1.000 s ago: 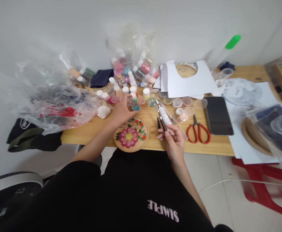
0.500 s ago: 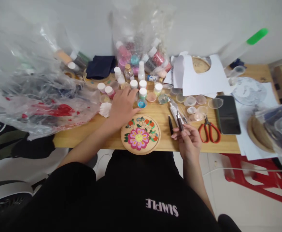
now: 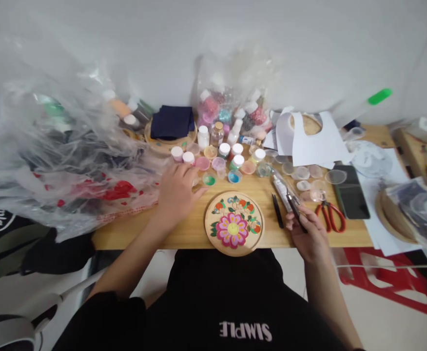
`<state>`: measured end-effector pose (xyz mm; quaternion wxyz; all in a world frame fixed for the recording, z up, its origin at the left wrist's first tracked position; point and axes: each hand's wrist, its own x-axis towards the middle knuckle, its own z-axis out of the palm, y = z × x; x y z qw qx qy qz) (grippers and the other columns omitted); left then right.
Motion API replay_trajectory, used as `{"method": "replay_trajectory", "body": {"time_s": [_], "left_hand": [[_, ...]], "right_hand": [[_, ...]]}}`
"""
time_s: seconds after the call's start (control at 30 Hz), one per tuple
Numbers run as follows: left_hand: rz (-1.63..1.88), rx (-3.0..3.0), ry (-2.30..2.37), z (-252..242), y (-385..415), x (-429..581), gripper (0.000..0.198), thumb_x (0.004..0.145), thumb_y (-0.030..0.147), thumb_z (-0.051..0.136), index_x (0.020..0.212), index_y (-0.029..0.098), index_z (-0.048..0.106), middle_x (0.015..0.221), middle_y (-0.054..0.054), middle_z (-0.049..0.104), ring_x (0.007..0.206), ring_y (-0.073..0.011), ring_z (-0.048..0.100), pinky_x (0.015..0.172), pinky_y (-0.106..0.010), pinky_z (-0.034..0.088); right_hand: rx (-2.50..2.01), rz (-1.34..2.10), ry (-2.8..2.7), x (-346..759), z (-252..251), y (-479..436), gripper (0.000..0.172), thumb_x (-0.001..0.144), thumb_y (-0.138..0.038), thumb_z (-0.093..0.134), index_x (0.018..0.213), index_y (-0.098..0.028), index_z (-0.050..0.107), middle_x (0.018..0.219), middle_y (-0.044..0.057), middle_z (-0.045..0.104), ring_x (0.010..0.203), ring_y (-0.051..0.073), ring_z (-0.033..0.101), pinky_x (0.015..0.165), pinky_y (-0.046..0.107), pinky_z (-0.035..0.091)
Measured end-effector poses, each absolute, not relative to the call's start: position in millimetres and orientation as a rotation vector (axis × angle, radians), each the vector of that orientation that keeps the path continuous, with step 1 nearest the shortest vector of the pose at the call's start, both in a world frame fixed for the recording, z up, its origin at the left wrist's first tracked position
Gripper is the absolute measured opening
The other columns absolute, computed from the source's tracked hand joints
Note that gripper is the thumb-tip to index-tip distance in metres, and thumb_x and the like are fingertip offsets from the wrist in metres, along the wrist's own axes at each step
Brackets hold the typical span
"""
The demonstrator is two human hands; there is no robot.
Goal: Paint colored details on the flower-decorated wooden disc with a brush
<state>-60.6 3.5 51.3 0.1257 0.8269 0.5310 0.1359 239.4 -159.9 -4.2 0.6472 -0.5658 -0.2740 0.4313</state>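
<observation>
My left hand [image 3: 179, 191] is over the table beside the pink-filled jars with white lids [image 3: 188, 158], its thumb apart from the bent fingers. It covers the spot where a white crumpled tissue lay; whether it touches the tissue is hidden. A small cup of green [image 3: 209, 180] sits just right of the thumb, and a cup of blue [image 3: 234, 177] lies farther right. My right hand [image 3: 308, 233] is closed around a dark pen-like tool [image 3: 297, 212] with a metallic tip. Between the hands, a round wooden board [image 3: 234, 248] with a painted pink flower overhangs the front edge.
Black tweezers [image 3: 277, 211] and a white tube [image 3: 281, 191] lie left of the right hand. Red-handled pliers [image 3: 331, 217] and a phone [image 3: 353, 192] are to its right. Plastic bags [image 3: 78, 161] cover the left side. White paper [image 3: 312, 141] stands at the back.
My left hand has moved left, off the small cups, uncovering the green one, to where the tissue lay. The right hand still holds the tool, its tip now tilted left. The view has shifted.
</observation>
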Motion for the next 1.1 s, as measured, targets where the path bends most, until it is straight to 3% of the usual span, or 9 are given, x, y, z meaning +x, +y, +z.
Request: {"method": "replay_trajectory", "body": {"time_s": [0.2,0.3,0.53,0.77,1.1], "left_hand": [[0.375,2.492,1.573,46.7,2.6,-47.3,0.022,0.082,0.029,0.084,0.101,0.021,0.076,0.116,-0.014,0.071,0.119,-0.0412,0.058,0.097,-0.057,0.048],[0.384,2.552,1.577,44.6,4.1,-41.8,0.023,0.083,0.030,0.080,0.103,0.022,0.074,0.116,-0.015,0.067,0.119,-0.0404,0.055,0.097,-0.056,0.047],[0.319,2.368,1.709,52.2,-6.6,-37.5,0.018,0.082,0.028,0.078,0.095,0.017,0.071,0.120,-0.018,0.066,0.125,-0.0498,0.054,0.102,-0.065,0.041],[0.438,2.300,1.782,40.8,-17.1,-52.2,0.017,0.076,0.026,0.084,0.087,0.022,0.071,0.115,-0.014,0.068,0.115,-0.0438,0.058,0.097,-0.061,0.045],[0.474,2.309,1.726,37.6,-12.1,-62.2,0.011,0.077,0.024,0.086,0.078,0.021,0.076,0.122,-0.014,0.069,0.121,-0.0436,0.056,0.105,-0.064,0.045]], "right_hand": [[-1.272,1.009,-0.638,240.6,-6.9,-160.5,0.027,0.075,-0.044,0.087,0.094,-0.028,0.077,0.073,0.001,0.076,0.055,0.014,0.065,0.048,0.028,0.049],[-1.270,1.030,-0.646,241.0,-7.3,-160.8,0.030,0.075,-0.046,0.088,0.095,-0.027,0.077,0.073,0.001,0.077,0.054,0.014,0.066,0.049,0.029,0.051],[-1.208,1.072,-0.666,242.5,-8.2,-160.4,0.034,0.074,-0.049,0.088,0.096,-0.026,0.075,0.074,0.001,0.078,0.054,0.015,0.067,0.052,0.031,0.054],[-1.162,1.089,-0.637,243.9,-9.8,-159.6,0.035,0.072,-0.048,0.089,0.095,-0.025,0.076,0.072,0.001,0.078,0.053,0.014,0.066,0.050,0.030,0.053],[-1.194,1.111,-0.610,248.0,-9.8,-158.8,0.032,0.072,-0.046,0.088,0.094,-0.026,0.076,0.072,0.000,0.077,0.053,0.015,0.066,0.050,0.030,0.052]]}}
